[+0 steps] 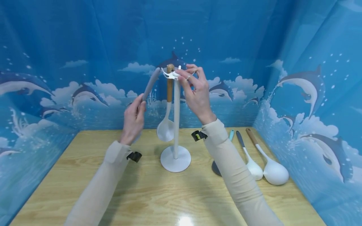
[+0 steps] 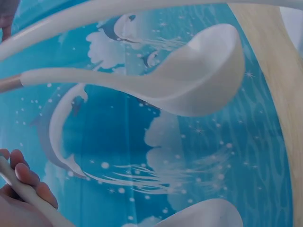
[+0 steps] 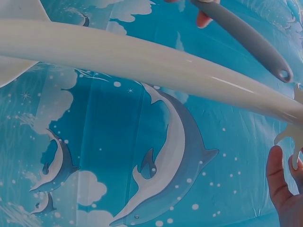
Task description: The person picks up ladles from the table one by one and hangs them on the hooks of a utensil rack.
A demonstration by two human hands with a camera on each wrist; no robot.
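Observation:
My left hand (image 1: 134,119) grips a grey-handled kitchen utensil (image 1: 151,83), its handle tilted up toward the rack top. The utensil's rounded white head (image 2: 203,215) is only partly visible in the left wrist view. A white utensil rack (image 1: 176,119) stands upright on its round base. My right hand (image 1: 198,91) holds the hooked top of the rack, fingertips around the prongs. From a hook on the rack's left hangs a wooden-handled white ladle (image 1: 165,128). In the right wrist view, the holed end of the grey handle (image 3: 255,45) is close to the hooks, apart from them.
On the right of the wooden table (image 1: 175,194) lie a wooden-handled white ladle (image 1: 275,172), a dark-handled white utensil (image 1: 254,169) and a turquoise-handled one (image 1: 231,135), partly hidden by my right sleeve. A dolphin-print curtain (image 1: 113,37) encloses the back and sides.

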